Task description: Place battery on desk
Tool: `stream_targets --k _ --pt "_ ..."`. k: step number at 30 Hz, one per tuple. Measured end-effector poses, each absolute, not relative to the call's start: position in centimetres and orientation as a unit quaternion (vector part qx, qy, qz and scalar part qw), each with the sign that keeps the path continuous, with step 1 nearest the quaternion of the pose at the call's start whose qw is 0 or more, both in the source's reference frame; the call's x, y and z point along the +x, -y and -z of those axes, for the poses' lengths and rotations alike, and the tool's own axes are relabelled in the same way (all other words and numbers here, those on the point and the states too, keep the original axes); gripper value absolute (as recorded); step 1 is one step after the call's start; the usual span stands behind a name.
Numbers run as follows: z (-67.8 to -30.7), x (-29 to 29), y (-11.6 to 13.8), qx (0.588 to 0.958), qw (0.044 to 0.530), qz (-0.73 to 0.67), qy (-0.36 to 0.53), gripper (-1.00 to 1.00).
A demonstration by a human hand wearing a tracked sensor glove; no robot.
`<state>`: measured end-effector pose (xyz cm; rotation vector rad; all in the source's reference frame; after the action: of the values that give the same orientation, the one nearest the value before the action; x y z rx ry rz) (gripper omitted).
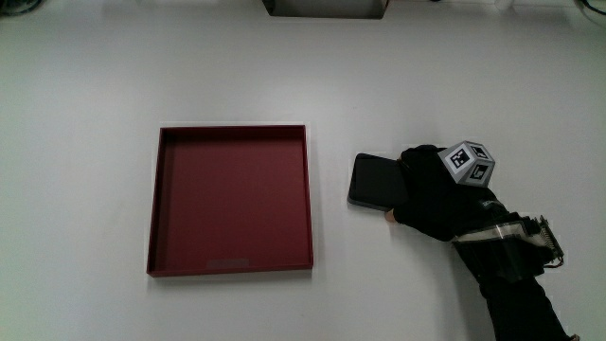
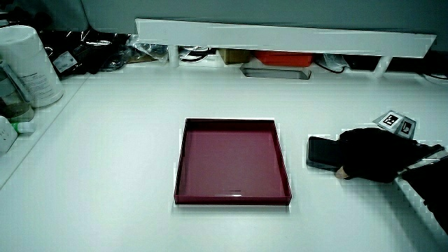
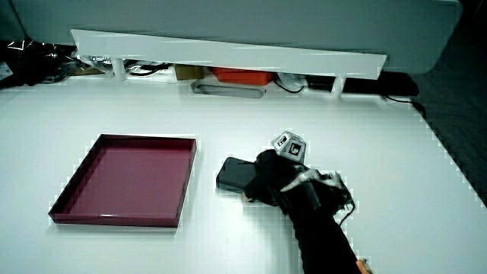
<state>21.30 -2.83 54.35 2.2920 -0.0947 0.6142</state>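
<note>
A flat black battery (image 1: 371, 180) lies on the white desk between the red tray (image 1: 232, 130) and the hand (image 1: 431, 194). The gloved hand rests over the battery's end away from the tray, fingers curled around it and a bare fingertip showing at its near corner. A patterned cube (image 1: 469, 162) sits on the back of the hand. In both side views the battery (image 2: 322, 151) (image 3: 236, 173) sits flat on the desk under the hand (image 2: 371, 155) (image 3: 270, 181). Nothing lies inside the tray (image 2: 231, 122) (image 3: 144, 138).
A low white partition (image 2: 280, 36) runs along the desk's edge farthest from the person, with a grey tray (image 2: 275, 71) and a red box (image 3: 238, 75) under it. A white cylindrical container (image 2: 28, 66) stands at the desk's edge in a side view.
</note>
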Motion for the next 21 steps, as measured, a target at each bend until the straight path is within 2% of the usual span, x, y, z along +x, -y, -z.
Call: stream_targets --k 15,19,21 --pt "-54.8 21.4 2.5 0.880 0.412 -0.234 0.032 -0.75" --pt "-52.8 21.7 2.6 0.886 0.383 -0.258 0.051 -0.89" --pt "-50.5 21.4 2.7 0.893 0.366 -0.256 0.062 -0.96"
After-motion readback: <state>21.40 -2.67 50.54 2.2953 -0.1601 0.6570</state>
